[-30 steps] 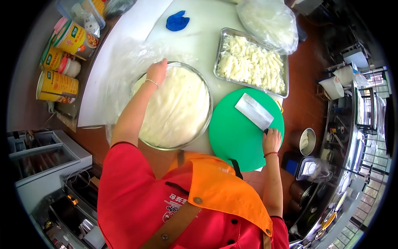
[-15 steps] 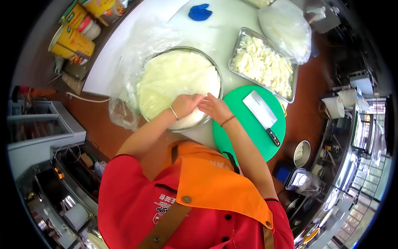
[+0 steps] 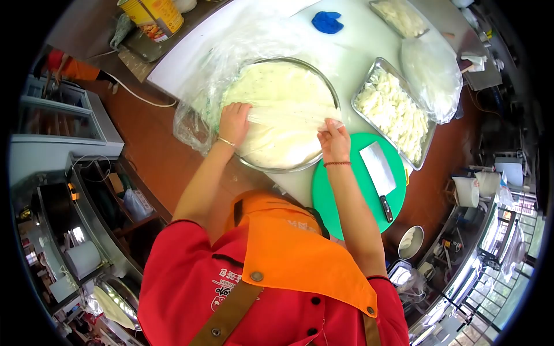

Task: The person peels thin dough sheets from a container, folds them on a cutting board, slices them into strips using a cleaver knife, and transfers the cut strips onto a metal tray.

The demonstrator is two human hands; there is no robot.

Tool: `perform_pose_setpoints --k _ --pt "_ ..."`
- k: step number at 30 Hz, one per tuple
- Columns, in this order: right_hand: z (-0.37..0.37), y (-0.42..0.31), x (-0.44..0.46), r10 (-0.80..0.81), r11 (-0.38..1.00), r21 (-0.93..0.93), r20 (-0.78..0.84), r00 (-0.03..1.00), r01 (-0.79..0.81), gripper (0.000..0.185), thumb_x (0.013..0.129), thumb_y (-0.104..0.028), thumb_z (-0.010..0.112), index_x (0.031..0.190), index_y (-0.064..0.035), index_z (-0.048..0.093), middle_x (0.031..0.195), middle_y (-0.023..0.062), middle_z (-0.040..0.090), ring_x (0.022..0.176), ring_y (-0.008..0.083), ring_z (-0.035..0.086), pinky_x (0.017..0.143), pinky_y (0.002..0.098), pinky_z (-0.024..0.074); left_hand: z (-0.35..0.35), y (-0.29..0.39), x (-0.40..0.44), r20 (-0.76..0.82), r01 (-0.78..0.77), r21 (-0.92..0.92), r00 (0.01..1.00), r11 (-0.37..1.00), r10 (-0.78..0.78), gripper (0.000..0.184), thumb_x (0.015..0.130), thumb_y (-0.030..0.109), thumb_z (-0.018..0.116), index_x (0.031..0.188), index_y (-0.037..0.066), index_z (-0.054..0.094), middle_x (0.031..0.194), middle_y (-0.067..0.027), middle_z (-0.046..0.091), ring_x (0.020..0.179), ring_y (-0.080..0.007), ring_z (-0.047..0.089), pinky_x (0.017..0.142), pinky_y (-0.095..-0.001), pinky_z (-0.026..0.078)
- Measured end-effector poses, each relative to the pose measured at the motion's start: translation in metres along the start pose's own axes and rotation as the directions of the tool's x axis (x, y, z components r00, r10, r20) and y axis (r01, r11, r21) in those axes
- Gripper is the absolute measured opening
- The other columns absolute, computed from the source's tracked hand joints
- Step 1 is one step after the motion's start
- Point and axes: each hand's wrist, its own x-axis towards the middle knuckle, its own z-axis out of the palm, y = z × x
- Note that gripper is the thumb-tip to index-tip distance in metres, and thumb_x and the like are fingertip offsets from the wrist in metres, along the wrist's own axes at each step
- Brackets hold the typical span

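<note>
A wide round metal pan [image 3: 333, 92] holds pale dough covered by a thin clear plastic sheet [image 3: 202, 92], which spills over the pan's left side. My left hand [image 3: 235, 124] grips the sheet over the pan's left part, fingers closed. At the pan's right rim my right hand [image 3: 334, 140] pinches another part of the sheet. Just right of that hand, a cleaver [image 3: 378, 170] rests on the round green board [image 3: 352, 202], its black handle toward me.
A metal tray [image 3: 427, 153] of pale cut strips stands at the right, beside a filled clear bag [image 3: 433, 75]. Blue crumpled plastic [image 3: 327, 22] lies at the back. A yellow can [image 3: 153, 17] is at upper left. Another person [image 3: 75, 68] stands far left.
My right hand let go of the cleaver and moved left to the sheet. My hands met near the pan's front edge, then spread apart with the plastic. The view has shifted.
</note>
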Motion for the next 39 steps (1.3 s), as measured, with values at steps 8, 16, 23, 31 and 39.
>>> perform_pose_setpoints --k 8,16,23,31,39 --pt "-0.077 -0.006 -0.002 -0.057 0.112 -0.978 0.169 0.984 0.175 0.029 0.090 -0.021 0.068 0.111 -0.0035 0.061 0.097 0.0124 0.068 0.089 0.0298 0.067 0.074 0.0393 0.0540 -0.042 0.003 -0.065 0.369 -0.299 -0.201 0.859 0.933 0.355 0.017 0.077 0.008 0.065 0.094 0.008 0.064 0.087 -0.0094 0.057 0.085 -0.0290 0.056 0.073 -0.0379 0.048" --pt "-0.028 -0.018 0.079 -0.126 -0.285 -0.780 0.607 0.785 0.557 0.037 0.088 -0.020 0.063 0.122 -0.0077 0.055 0.128 0.0155 0.057 0.101 0.0337 0.063 0.086 0.0442 0.0505 -0.006 -0.008 -0.005 0.058 -0.096 0.024 0.994 0.995 0.094 0.025 0.081 0.021 0.071 0.101 0.008 0.063 0.101 -0.0114 0.061 0.097 -0.0342 0.058 0.085 -0.0447 0.047" --pt "-0.016 -0.042 0.095 0.118 -0.526 -0.760 0.380 0.917 0.382 0.023 0.087 -0.014 0.056 0.107 -0.0072 0.064 0.111 0.0160 0.065 0.105 0.0370 0.061 0.089 0.0446 0.0504 -0.005 -0.052 0.022 0.649 0.164 0.159 0.726 0.974 -0.228 0.035 0.080 0.032 0.072 0.104 0.010 0.061 0.100 -0.0142 0.065 0.095 -0.0335 0.061 0.083 -0.0458 0.047" --pt "-0.030 -0.065 0.022 0.172 0.249 -0.844 0.522 0.835 0.476 0.015 0.090 -0.019 0.062 0.096 -0.0052 0.063 0.083 0.0080 0.066 0.067 0.0232 0.061 0.065 0.0333 0.0508 -0.040 0.003 0.007 0.559 0.355 -0.296 0.817 0.887 -0.141 0.014 0.096 0.019 0.057 0.097 0.005 0.056 0.081 -0.0185 0.064 0.079 -0.0339 0.064 0.070 -0.0376 0.048" --pt "-0.057 -0.122 -0.079 0.028 0.693 -0.666 0.409 0.912 0.278 0.014 0.096 -0.017 0.064 0.095 -0.0031 0.061 0.077 -0.0010 0.056 0.064 0.0062 0.052 0.057 0.0226 0.0444 -0.103 0.076 0.060 0.567 0.363 -0.627 0.820 0.689 0.084 0.012 0.096 0.013 0.059 0.097 0.002 0.053 0.084 -0.0001 0.054 0.080 -0.0073 0.047 0.072 -0.0244 0.042"
